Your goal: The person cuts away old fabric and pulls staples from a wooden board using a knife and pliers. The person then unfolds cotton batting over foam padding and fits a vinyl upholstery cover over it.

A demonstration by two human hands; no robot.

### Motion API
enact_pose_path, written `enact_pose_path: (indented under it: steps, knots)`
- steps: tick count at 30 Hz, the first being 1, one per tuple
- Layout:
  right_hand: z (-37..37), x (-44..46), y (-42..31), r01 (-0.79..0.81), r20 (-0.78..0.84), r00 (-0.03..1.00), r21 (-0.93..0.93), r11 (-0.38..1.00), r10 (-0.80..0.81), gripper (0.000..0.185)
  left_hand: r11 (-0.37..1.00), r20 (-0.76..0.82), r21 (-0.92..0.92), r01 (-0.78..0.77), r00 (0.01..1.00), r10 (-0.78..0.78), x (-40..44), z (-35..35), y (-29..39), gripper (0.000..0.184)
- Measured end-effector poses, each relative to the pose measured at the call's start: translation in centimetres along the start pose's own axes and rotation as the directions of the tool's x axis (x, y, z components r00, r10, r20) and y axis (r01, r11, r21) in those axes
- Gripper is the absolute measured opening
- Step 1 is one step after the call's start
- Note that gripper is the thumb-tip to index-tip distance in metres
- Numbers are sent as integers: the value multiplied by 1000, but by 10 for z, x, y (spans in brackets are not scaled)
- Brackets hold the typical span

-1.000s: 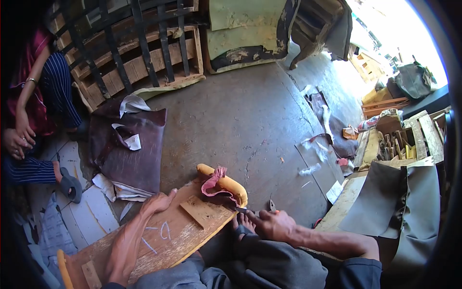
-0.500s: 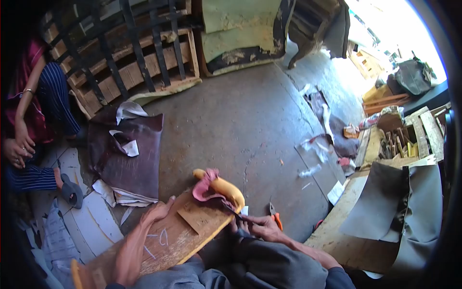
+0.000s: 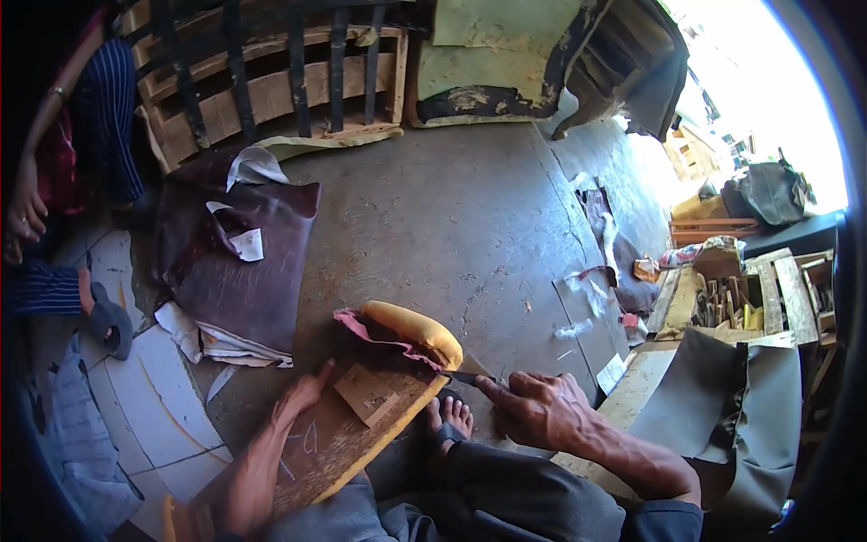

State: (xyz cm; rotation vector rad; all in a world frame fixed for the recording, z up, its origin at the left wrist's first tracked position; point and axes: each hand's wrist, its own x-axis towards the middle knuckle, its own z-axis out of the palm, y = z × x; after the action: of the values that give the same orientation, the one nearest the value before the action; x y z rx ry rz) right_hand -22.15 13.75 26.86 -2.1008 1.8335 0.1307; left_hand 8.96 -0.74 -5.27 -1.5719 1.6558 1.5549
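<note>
Across my lap lies a padded wooden board [image 3: 343, 443] with a yellow foam edge [image 3: 411, 330], chalk marks and a small wood block [image 3: 366, 395] on its face. A strip of maroon leather-like cover [image 3: 384, 341] is peeled back along the foam at the far end. My left hand [image 3: 302, 393] grips the board's far edge, some of its fingers hidden. In my right hand [image 3: 537, 406], closed, is a dark thin-bladed tool [image 3: 462, 376]; its tip meets the board's right corner by the cover. The handle is hidden, so its exact kind is unclear.
A maroon cover sheet [image 3: 239, 262] lies on the floor ahead. Beyond stands a strapped wooden frame [image 3: 271, 90]. Another person's hand [image 3: 25, 212] is at left. Grey sheet material [image 3: 686, 388] and a box of wood pieces [image 3: 736, 303] are at right.
My right hand has moved right and slightly up, its tool now more level at the corner. The orange-handled pliers seen on the floor are now hidden. The view has shifted a little.
</note>
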Motion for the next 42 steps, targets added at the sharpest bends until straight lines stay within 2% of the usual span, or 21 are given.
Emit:
enact_pose_path:
  steps: [2, 6, 7, 8, 11, 13, 14, 16, 19, 22, 26, 28, 33, 35, 36, 38, 39, 42]
  knots:
    - [-6, 2, -5, 3, 72, 997, -23, 1000, -1, 53, 999, -14, -11, -31, 999, 31, 4, 5, -5, 97]
    - [-20, -2, -12, -2, 63, 998, -33, 999, 4, 53, 992, -72, 26, -121, 990, 123, 10, 13, -11, 93]
    - [-25, -2, -16, -47, 152, 987, -33, 998, 51, 54, 990, -77, 34, -140, 987, 143, 14, 14, -13, 89]
    - [-28, -1, -18, -92, 238, 966, -35, 995, 98, 55, 989, -75, 31, -143, 987, 145, 17, 15, -15, 89]
    - [-28, 2, -22, -101, 225, 968, -48, 994, 110, 55, 987, 0, 94, -131, 991, 132, 9, 13, -10, 82]
    - [-28, 4, -23, -98, 229, 967, -56, 994, 108, 55, 968, -182, 57, -245, 951, 251, 8, 17, -10, 78]
    - [-28, 5, -23, -96, 228, 968, -61, 994, 107, 55, 968, -183, 52, -244, 951, 249, 7, 17, -11, 78]
    - [-26, 6, -24, -91, 231, 968, -65, 994, 104, 55, 987, -61, 85, -140, 988, 145, 1, 10, -3, 80]
    - [-22, 5, -24, -85, 224, 970, -66, 994, 98, 54, 976, 23, 161, -148, 989, 146, 12, 12, -9, 79]
    - [-23, 6, -24, -90, 229, 968, -65, 994, 103, 53, 980, 15, 186, -77, 997, 75, 17, 13, -9, 76]
    - [-23, 3, -24, -97, 221, 970, -45, 994, 105, 52, 982, -37, 154, -107, 993, 114, 5, 12, -1, 74]
    - [-23, 3, -25, -103, 226, 968, -50, 993, 112, 52, 959, -194, 156, -235, 945, 263, -6, 13, -1, 72]
    - [-25, 4, -26, -113, 256, 959, -34, 993, 118, 52, 983, -132, 118, -138, 979, 153, 0, 9, 2, 78]
    - [-22, 4, -26, -72, 134, 988, -28, 997, 75, 47, 988, -112, 123, -93, 988, 107, 5, 11, 2, 83]
    - [-21, 6, -29, -75, 135, 988, -27, 997, 78, 47, 989, -112, 125, -83, 989, 97, 8, 9, 1, 83]
    - [-18, 12, -38, -117, 225, 964, -122, 986, 142, 43, 989, -109, 134, -68, 991, 83, 5, 5, 6, 84]
    - [-18, 15, -40, -157, 261, 950, -81, 984, 173, 42, 989, -108, 138, -60, 991, 75, 4, 4, 8, 85]
    - [10, 12, -47, -157, 260, 946, -154, 976, 193, 45, 988, -119, 149, -35, 991, 53, 1, -1, 14, 87]
